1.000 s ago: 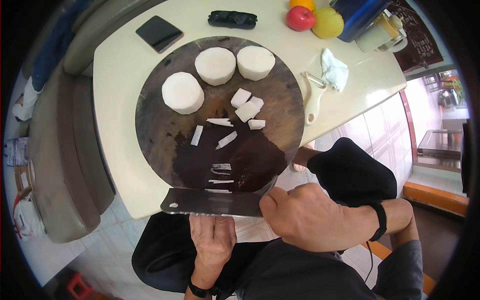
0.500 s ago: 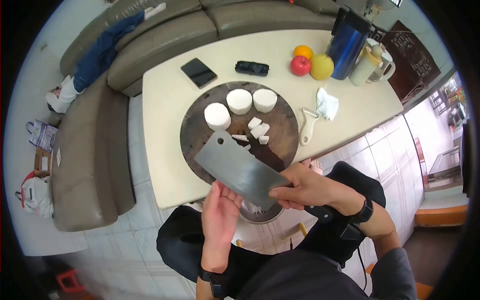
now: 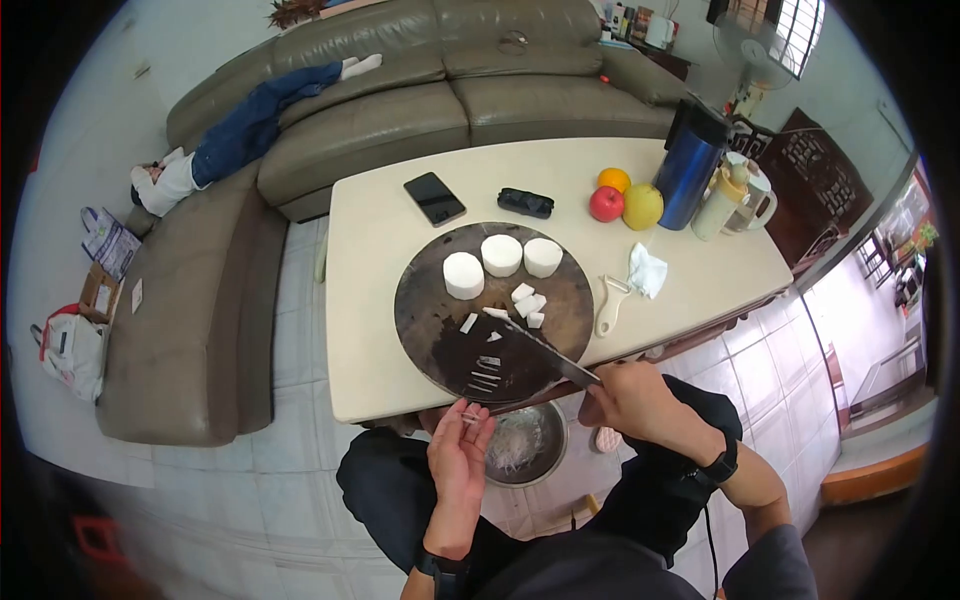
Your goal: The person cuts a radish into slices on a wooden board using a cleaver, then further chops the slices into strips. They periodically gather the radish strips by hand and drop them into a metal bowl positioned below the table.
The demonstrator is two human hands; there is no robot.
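Note:
My right hand [image 3: 640, 405] is closed around the handle of a cleaver [image 3: 545, 350], its blade seen nearly edge-on over the round dark board [image 3: 425, 350]. My left hand [image 3: 458, 465] is palm up at the board's near edge, fingers curled, with small whitish strips [image 3: 470, 416] at the fingertips. Thin pale strips [image 3: 485, 380] lie on the wet part of the board. Behind them are small white chunks [image 3: 524, 300] and three thick white pieces [image 3: 502, 255]. Below the table edge, a metal bowl [image 3: 548, 455] holds fine white shreds [image 3: 515, 440].
On the cream table [image 3: 365, 300] are a phone [image 3: 435, 198], black case [image 3: 525, 203], peeler [image 3: 610, 305], cloth [image 3: 647, 270], fruit [image 3: 606, 204], blue flask [image 3: 690, 170] and jug [image 3: 752, 205]. A person [image 3: 240, 130] lies on the grey sofa [image 3: 360, 135].
The cleaver has turned from flat-side-up to nearly edge-on, away from my left hand. Pale strips now show on the board. The view has tilted up, revealing more sofa and bowl.

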